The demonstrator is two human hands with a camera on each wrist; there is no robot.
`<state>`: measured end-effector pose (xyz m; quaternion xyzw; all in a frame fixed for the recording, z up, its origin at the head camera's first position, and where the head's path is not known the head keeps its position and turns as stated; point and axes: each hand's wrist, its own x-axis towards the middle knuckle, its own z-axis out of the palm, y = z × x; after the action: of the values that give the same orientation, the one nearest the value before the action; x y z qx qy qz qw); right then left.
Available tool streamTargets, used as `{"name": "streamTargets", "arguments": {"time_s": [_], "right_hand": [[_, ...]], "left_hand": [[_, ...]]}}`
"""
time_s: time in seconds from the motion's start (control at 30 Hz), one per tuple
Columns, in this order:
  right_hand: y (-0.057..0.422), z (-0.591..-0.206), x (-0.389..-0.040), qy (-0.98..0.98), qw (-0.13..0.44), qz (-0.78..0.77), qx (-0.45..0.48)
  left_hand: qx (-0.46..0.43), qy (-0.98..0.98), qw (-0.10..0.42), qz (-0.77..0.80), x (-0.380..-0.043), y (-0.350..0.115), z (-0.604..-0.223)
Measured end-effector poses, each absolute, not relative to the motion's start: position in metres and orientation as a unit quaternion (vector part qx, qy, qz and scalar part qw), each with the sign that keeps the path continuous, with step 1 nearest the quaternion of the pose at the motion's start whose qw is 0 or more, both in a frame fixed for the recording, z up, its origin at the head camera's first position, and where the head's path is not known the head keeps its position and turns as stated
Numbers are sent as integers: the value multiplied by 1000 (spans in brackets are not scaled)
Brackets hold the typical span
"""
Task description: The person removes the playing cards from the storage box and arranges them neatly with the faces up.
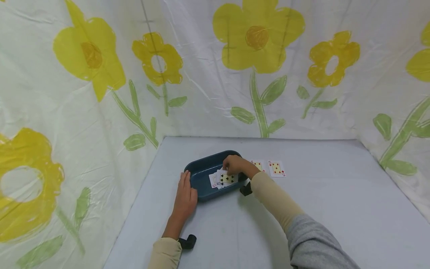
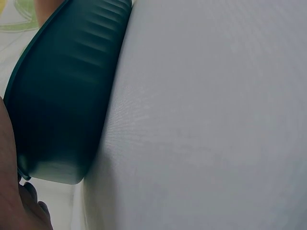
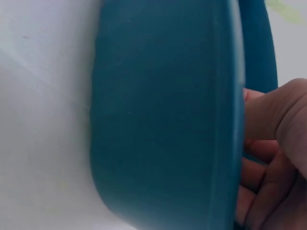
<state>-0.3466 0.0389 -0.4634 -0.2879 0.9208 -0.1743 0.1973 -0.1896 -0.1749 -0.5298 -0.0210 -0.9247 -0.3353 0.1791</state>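
Observation:
A dark teal oval tray (image 1: 205,164) sits on the table, its outer wall (image 2: 62,96) filling much of the left wrist view. My left hand (image 1: 186,194) rests against the tray's left end, fingers extended along the outside and thumb near the rim. My right hand (image 1: 236,165) reaches over the right end into the tray, its curled fingers (image 3: 261,115) partly hidden by the wall in the right wrist view. In the head view those fingers pinch the upper edge of a five of clubs playing card (image 1: 227,178). Other cards (image 1: 213,180) lie overlapped under it, one marked with a red 6.
Right of the tray, a five of diamonds (image 1: 276,169) lies face up beside a four of diamonds (image 1: 258,164), which my right forearm partly covers. The pale table (image 1: 336,194) is bordered by a white curtain (image 1: 201,93) with yellow flowers.

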Motion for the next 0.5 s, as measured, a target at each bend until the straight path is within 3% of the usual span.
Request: {"name": "streamTargets", "arguments": {"time_s": [0.5], "right_hand": [[47,-464,-348,898,223,-244,-289]], "left_hand": [[-21,-925,175,-337,-191,-175,-530]]}}
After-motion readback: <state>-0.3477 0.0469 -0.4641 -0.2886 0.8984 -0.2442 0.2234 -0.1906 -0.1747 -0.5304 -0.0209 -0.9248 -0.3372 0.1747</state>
